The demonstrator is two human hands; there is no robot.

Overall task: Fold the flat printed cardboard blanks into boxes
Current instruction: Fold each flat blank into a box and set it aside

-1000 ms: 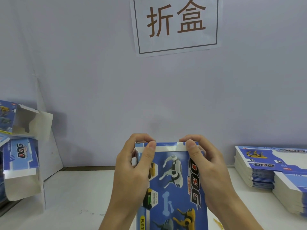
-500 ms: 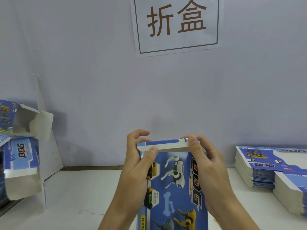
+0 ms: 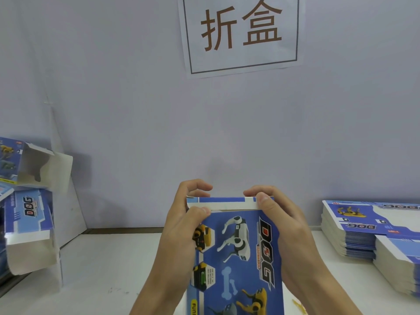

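over the white table (image 3: 102, 269), both hands (image 3: 229, 223) grip the box (image 3: 236, 258), its bottom cut off.

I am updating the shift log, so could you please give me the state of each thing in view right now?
Box: held upright, end flap folded over, not fully tucked.
Left hand: grips the box's left top corner.
Right hand: grips the box's right top corner.
Flat blanks: stacked, unfolded, on the table at right.
Folded boxes: piled at left, ends open.
Sign: stuck on the wall.
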